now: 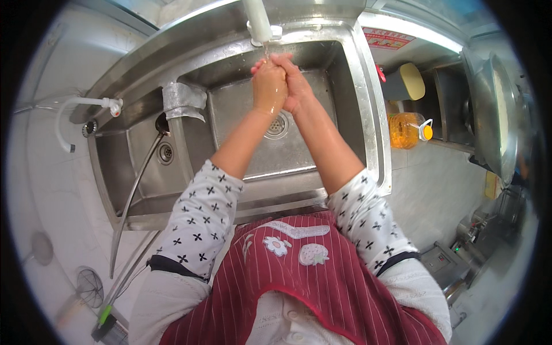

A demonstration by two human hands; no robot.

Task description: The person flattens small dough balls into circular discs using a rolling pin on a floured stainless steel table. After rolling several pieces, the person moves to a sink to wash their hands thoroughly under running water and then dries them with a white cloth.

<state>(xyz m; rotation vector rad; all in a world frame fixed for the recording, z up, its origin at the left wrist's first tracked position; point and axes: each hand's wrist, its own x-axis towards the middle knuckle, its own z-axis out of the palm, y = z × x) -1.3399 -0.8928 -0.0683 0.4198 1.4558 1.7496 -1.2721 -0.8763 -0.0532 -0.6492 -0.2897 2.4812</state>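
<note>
My left hand (pixel 270 88) and my right hand (pixel 297 84) are clasped together, palm against palm, over the larger basin of a stainless steel sink (pixel 284 151). Both look wet, and no object shows between them. Some fingers are hidden where the hands overlap. A thin stream of water (pixel 266 51) falls onto them from a pale faucet spout (pixel 258 21) just beyond. Beneath my wrists lies the basin's round drain strainer (pixel 276 126). White patterned sleeve covers (pixel 207 215) reach up my forearms.
Left, a wet cloth (pixel 183 100) drapes over the basin divider; a long-handled ladle (pixel 137 189) leans in the smaller basin. A white tap (pixel 86 101) juts from the wall. Right of the sink stand an oil jug (pixel 405 130) and a large metal pan (pixel 496 116). A wire skimmer (pixel 89 286) is lower left.
</note>
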